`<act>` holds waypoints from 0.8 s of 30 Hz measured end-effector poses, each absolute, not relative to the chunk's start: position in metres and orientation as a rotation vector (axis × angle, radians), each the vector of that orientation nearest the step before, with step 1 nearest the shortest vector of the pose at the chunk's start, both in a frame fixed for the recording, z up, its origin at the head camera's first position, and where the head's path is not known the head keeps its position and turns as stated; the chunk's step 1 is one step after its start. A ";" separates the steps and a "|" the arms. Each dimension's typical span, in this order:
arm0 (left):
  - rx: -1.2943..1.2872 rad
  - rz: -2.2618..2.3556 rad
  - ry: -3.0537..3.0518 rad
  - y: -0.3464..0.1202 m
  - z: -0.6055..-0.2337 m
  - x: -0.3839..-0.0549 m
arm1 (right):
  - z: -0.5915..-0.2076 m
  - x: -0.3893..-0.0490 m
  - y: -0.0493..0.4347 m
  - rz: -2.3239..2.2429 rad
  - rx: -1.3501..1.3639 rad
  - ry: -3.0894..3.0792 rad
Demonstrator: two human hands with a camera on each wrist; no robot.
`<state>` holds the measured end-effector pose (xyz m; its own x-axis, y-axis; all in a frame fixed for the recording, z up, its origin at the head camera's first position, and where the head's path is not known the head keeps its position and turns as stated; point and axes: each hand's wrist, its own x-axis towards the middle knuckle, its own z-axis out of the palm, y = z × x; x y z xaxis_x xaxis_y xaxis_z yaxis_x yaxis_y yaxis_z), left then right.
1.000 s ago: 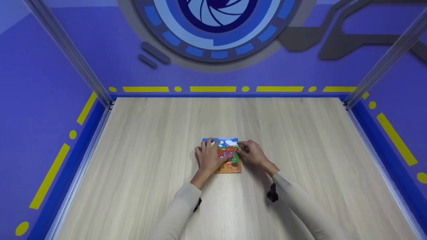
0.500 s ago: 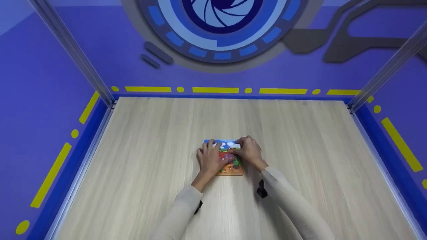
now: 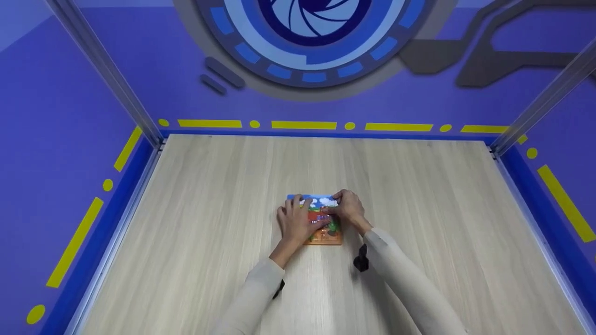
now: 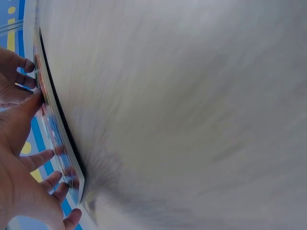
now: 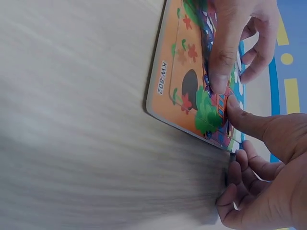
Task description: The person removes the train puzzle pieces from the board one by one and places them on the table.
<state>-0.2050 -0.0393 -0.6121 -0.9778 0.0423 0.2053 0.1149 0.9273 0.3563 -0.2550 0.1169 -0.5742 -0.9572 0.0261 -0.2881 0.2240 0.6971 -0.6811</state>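
Observation:
A small puzzle board (image 3: 324, 239) with a cartoon picture lies flat on the wooden table, its blue sky side away from me. "KW-802" is printed on the orange part, seen in the right wrist view. My left hand (image 3: 296, 222) is spread over the board's left half. Its thumb (image 5: 221, 72) presses the picture near the middle and the fingertips touch the blue side. At the right far edge, my right hand (image 3: 350, 208) pinches the board (image 5: 182, 103), thumb (image 5: 240, 115) on the picture and forefinger at the rim; the other fingers curl beside it.
The pale wooden table (image 3: 223, 186) spreads around the board. Purple-blue printed walls (image 3: 139, 56) with yellow dashes enclose it at the back and sides. Metal posts (image 3: 107, 79) stand at the far corners.
My right hand has moved from beside the right edge up and inward onto the board's far right part, its thumb now over the picture. The left hand keeps its place on the board.

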 end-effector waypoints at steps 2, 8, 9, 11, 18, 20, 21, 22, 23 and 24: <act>-0.126 -0.557 -2.871 -0.039 -0.614 -0.205 | -0.574 -0.255 0.117 -1.130 0.216 2.637; -0.125 -0.587 -2.893 -0.038 -0.615 -0.206 | -0.575 -0.254 0.117 -1.169 0.231 2.619; -0.124 -0.577 -2.896 -0.038 -0.615 -0.206 | -0.575 -0.254 0.117 -1.173 0.225 2.626; -0.118 -0.555 -2.896 -0.038 -0.613 -0.206 | -0.575 -0.253 0.117 -1.191 0.212 2.636; -0.102 -0.524 -2.900 -0.037 -0.610 -0.206 | -0.576 -0.250 0.116 -1.263 0.202 2.623; -0.103 -0.522 -2.905 -0.037 -0.610 -0.206 | -0.576 -0.249 0.116 -1.276 0.211 2.617; -0.103 -0.524 -2.907 -0.037 -0.610 -0.206 | -0.576 -0.248 0.116 -1.277 0.209 2.618; -0.105 -0.521 -2.906 -0.037 -0.611 -0.206 | -0.576 -0.248 0.116 -1.281 0.207 2.619; -0.107 -0.517 -2.908 -0.037 -0.611 -0.206 | -0.577 -0.248 0.116 -1.285 0.204 2.618; -0.110 -0.512 -2.905 -0.037 -0.612 -0.206 | -0.577 -0.248 0.116 -1.291 0.202 2.616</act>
